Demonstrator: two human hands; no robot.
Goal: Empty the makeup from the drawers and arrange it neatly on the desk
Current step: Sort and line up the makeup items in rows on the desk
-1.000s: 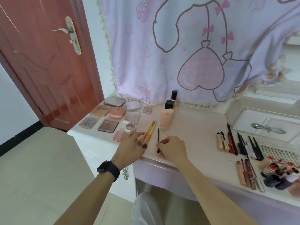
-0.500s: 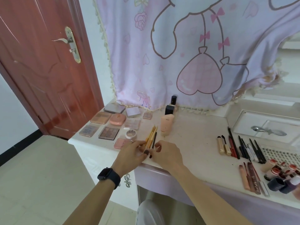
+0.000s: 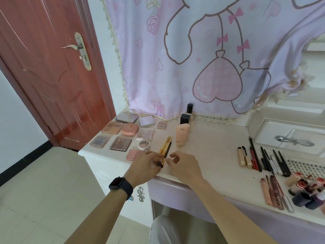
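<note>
1. Pale desk top under a hanging pink cartoon cloth, with a red door off to one side. A peach foundation tube stands upright near the back of the desk.
2. Just left of the tube lies a bundle of makeup brushes, gold handles plus one black, with the bristle ends toward the front edge.
3. The left hand, a smartwatch on its wrist, pinches the bundle at the bristle ends, in front of the tube.
4. The right hand sits just beside the brushes, fingers loosely curled, grasping nothing.
5. Left of the tube, eyeshadow palettes and compacts lie in rows. A round jar sits between them and the brushes.
6. Directly behind the tube stands a black-capped bottle.
7. Well to the right of the tube lies a row of pencils and liners, and nearer the front edge are lipsticks.
</note>
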